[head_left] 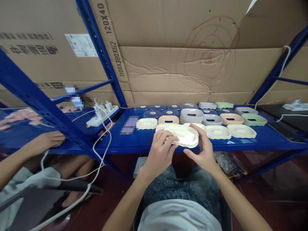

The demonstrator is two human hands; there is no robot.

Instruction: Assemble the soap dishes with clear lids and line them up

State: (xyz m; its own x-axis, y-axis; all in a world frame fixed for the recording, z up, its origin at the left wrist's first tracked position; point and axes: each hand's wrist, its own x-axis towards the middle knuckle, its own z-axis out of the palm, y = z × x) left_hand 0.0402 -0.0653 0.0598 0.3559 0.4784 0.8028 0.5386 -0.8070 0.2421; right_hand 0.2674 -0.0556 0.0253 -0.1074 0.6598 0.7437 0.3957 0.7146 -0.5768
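Observation:
A shallow cream plastic dish (186, 135) with rounded corners and a raised oval middle is held just above the front edge of the blue shelf (144, 144). My left hand (160, 148) is closed on its left end, fingers curled over the top. At the right end, my right hand (204, 149) has its fingers along the far rim and its thumb low near the close rim. More cream dishes (218, 132) lie behind and beside it. Slotted plastic boxes in peach (168, 120), grey (191, 115) and green (255, 119) stand farther back, near dark translucent pieces (152, 114).
A phone-like purple item (130, 124) lies left of the dishes. White cables run from a power strip (102, 116) down past the shelf's left side. Blue uprights (102, 41) frame a cardboard wall (163, 70). Another person's hand (54, 139) rests at the left.

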